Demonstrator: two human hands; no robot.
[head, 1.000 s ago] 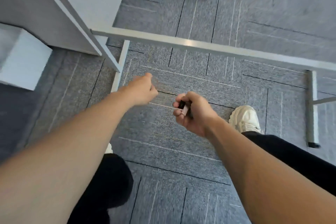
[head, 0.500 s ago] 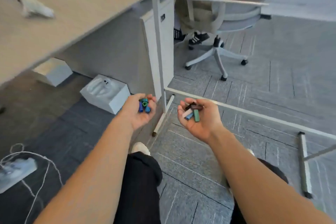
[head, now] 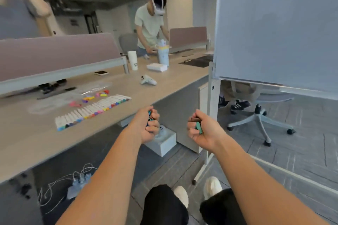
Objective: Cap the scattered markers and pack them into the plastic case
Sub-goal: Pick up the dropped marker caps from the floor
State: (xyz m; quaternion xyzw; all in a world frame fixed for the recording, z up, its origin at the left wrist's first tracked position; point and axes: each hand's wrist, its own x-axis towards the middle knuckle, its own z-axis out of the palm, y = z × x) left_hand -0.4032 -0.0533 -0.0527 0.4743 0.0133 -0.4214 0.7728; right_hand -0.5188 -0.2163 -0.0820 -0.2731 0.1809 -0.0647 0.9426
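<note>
A long row of white uncapped markers (head: 91,110) with coloured tips lies on the wooden desk (head: 173,78). Behind the row lie several loose coloured caps (head: 95,97), and a clear plastic case (head: 93,87) sits further back, blurred. My left hand (head: 146,126) is below the desk's front edge, its fingers curled round a bunch of blue and green caps (head: 150,115). My right hand (head: 203,129) is to its right, gripping a teal cap (head: 199,127) and a brown one (head: 195,119).
A whiteboard (head: 274,29) on a stand rises at the right, an office chair (head: 263,115) behind it. On the desk stand a white cup (head: 132,60), a controller (head: 148,80) and a bottle (head: 163,56). Another person (head: 150,23) works at the far end. A white box (head: 162,142) and cables lie on the floor.
The view has swung up from the carpet to the desk. Both hands have risen with the gathered caps and closed round them.
</note>
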